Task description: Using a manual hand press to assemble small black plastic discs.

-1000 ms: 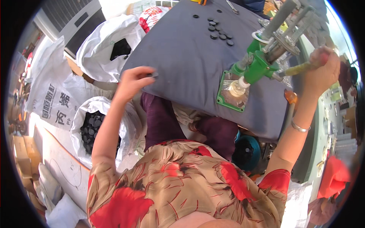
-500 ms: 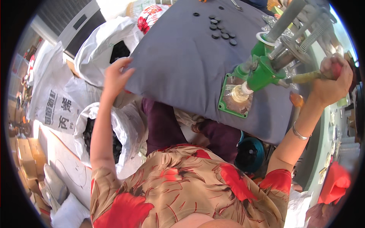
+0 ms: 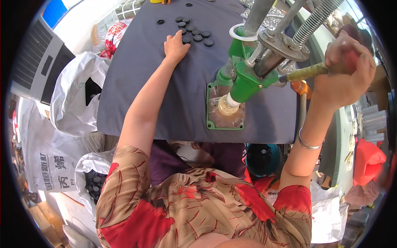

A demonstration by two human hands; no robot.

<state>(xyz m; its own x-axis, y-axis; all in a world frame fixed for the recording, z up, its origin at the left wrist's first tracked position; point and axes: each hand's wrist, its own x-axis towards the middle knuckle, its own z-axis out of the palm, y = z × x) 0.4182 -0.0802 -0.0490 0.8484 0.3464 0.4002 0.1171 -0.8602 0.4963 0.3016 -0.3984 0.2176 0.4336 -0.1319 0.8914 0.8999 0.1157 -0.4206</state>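
Note:
My left hand (image 3: 175, 48) reaches over the grey-covered table, thumb and forefinger apart, at the near left side of a group of round black caps (image 3: 197, 38). The fingertips touch or nearly touch the closest ones; I cannot tell if any is gripped. At the right, my right hand (image 3: 344, 76) is closed around the reddish end of the lever (image 3: 307, 72) of a green hand press (image 3: 252, 82). Beneath the press head, a pale round fixture (image 3: 228, 105) rests on the green-framed base plate (image 3: 212, 123).
White sacks (image 3: 68, 111) holding black pieces stand left of the table (image 3: 136, 62). A teal bucket (image 3: 262, 159) sits under the table's front edge. At the far right lies a red cloth-like item (image 3: 368, 163). Another black ring (image 3: 160, 21) lies left of the group.
My left hand has moved from the table's left edge over to the black caps. My right hand remains on the lever. The view has shifted, so the table and press appear farther left.

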